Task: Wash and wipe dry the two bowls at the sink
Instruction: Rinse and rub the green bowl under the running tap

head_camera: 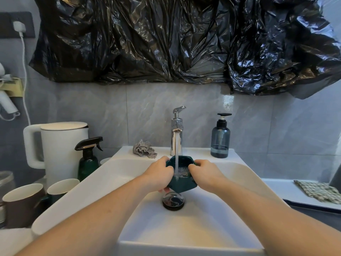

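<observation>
I have 1 dark green bowl [181, 179] over the middle of the sink [184, 228], mouth tilted toward me, directly under the faucet [176, 133] so the stream lands inside it. My left hand [159, 172] grips its left rim and my right hand [202, 169] its right rim, fingers curled around the edges. The drain [173, 200] sits just below. A crumpled cloth [144, 149] lies far-left on the ledge. The second bowl, I think, is out of sight; the bowl's underside is hidden.
</observation>
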`<state>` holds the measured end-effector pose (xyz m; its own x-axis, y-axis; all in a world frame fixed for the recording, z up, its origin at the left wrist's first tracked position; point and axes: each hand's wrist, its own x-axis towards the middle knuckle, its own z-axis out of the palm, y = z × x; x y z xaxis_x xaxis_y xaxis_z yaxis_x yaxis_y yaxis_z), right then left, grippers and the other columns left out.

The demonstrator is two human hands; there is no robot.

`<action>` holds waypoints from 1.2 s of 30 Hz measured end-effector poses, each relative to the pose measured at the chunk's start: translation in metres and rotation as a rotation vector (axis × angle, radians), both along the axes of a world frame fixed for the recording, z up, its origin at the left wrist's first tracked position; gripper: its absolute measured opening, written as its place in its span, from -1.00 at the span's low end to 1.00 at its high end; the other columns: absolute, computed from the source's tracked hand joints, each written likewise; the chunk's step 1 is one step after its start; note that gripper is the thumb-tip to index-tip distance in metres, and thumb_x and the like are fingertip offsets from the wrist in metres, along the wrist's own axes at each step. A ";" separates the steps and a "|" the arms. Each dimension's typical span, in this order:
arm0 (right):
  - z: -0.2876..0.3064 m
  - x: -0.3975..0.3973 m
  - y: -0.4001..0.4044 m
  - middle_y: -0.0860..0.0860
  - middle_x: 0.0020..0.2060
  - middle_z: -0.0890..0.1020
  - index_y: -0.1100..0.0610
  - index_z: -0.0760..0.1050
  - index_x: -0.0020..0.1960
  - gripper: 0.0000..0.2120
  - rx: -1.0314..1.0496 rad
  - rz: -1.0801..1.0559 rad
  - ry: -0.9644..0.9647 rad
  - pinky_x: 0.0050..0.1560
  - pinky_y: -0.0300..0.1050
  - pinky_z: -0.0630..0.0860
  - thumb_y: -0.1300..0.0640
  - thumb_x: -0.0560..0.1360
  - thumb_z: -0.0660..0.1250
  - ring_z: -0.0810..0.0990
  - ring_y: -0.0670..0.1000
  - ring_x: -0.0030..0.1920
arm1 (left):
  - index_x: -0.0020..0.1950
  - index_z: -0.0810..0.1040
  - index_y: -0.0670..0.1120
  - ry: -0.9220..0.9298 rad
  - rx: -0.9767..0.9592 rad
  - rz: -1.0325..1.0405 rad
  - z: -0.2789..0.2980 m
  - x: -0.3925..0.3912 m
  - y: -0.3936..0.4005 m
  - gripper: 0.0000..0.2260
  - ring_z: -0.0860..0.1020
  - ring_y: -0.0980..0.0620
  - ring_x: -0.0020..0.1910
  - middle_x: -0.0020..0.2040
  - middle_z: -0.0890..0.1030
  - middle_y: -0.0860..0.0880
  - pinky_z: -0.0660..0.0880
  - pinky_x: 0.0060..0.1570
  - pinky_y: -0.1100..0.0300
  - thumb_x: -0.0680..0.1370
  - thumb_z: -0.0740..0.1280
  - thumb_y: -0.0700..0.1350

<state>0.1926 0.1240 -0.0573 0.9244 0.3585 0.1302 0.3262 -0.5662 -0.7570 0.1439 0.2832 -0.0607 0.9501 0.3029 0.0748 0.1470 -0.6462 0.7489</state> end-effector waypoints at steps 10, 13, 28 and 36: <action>0.001 0.005 -0.001 0.05 -0.31 0.55 0.14 0.54 -0.02 -0.77 -0.080 -0.021 0.078 -0.41 -0.19 0.39 0.03 0.60 0.19 0.49 0.00 -0.33 | 0.38 0.43 0.00 -0.077 0.049 -0.047 0.004 -0.011 -0.004 -0.66 0.61 0.00 -0.35 0.01 0.59 -0.06 0.39 -0.60 0.32 0.65 0.12 -0.26; 0.002 0.003 0.000 0.08 -0.30 0.53 0.17 0.49 0.12 -0.72 -0.098 -0.003 0.126 -0.46 -0.22 0.36 -0.01 0.64 0.14 0.46 0.01 -0.35 | 0.37 0.45 0.01 -0.077 0.047 -0.054 0.004 -0.012 -0.005 -0.64 0.62 0.00 -0.29 0.04 0.60 -0.05 0.39 -0.61 0.32 0.64 0.13 -0.27; 0.010 -0.002 0.003 0.10 -0.20 0.56 0.13 0.40 0.21 -0.73 0.157 0.014 0.350 -0.49 -0.32 0.39 -0.03 0.68 0.07 0.47 -0.01 -0.31 | 0.12 0.54 0.00 -0.189 -0.063 0.004 0.013 -0.014 -0.002 -0.77 0.68 -0.15 -0.31 -0.03 0.66 -0.19 0.47 -0.53 0.12 0.68 0.09 -0.07; 0.009 -0.002 0.002 0.11 -0.22 0.53 0.16 0.42 0.14 -0.76 0.251 -0.016 0.330 -0.56 -0.36 0.33 0.01 0.64 0.12 0.45 0.03 -0.30 | 0.27 0.49 0.12 -0.292 0.086 0.241 0.058 -0.012 0.021 -0.63 0.65 -0.19 0.06 0.26 0.60 0.04 0.60 0.14 -0.12 0.57 0.06 0.16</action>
<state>0.1909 0.1258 -0.0480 0.9363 0.3388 -0.0923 0.0359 -0.3538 -0.9346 0.1315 0.3047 -0.0030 0.7874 0.4957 0.3664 0.0910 -0.6813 0.7263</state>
